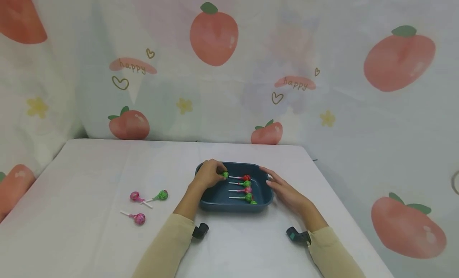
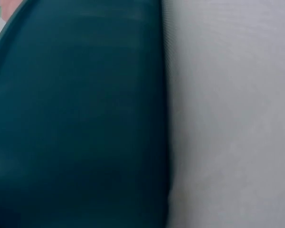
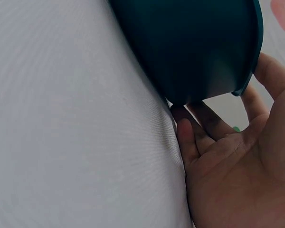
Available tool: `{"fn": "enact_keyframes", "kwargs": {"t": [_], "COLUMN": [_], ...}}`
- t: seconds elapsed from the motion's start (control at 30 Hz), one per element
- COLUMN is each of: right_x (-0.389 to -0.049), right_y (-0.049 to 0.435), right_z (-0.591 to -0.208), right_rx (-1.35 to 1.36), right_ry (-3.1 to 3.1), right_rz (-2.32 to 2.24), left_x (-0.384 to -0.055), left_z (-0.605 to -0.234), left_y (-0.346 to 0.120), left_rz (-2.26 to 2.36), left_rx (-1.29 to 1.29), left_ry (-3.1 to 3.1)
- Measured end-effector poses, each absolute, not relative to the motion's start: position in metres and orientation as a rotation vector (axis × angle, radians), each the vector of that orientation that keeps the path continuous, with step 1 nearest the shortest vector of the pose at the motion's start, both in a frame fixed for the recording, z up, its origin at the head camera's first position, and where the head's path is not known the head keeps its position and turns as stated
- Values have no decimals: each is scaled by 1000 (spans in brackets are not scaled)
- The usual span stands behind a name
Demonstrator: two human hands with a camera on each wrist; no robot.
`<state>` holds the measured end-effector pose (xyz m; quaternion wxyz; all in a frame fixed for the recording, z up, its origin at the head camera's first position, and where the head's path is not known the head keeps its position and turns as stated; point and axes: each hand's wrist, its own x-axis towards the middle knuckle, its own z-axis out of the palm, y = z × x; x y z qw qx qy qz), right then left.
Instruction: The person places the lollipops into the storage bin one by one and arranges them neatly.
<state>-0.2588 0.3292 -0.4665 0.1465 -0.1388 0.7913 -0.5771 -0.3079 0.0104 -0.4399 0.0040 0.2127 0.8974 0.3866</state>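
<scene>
Green lollipop (image 1: 225,174) pinched by left hand (image 1: 209,174), blue tray (image 1: 233,207) touched by right hand (image 1: 288,193), fingers spread, other lollipops (image 1: 248,183) laid between hands.

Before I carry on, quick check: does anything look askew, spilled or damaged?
Just one oddity: left of the tray, the farther pink lollipop and the green lollipop lie with sticks apparently crossed, unlike the orderly row of lollipops inside. Nothing looks spilled or damaged.
</scene>
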Motion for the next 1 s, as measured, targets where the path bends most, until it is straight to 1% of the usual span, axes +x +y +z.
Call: {"fn": "enact_keyframes", "kwargs": {"t": [0.43, 1.0], "right_x": [-258, -259], "right_y": [329, 330], "right_z": [-468, -470], "right_rx": [-393, -425], "right_ry": [2293, 2273], "right_rz": [-1657, -1679], "left_x": [-306, -302], "left_z": [-444, -440], "left_y": [16, 17], "left_rz": [1094, 1081], "left_rx": [485, 450], "left_ry": [2869, 2868]}}
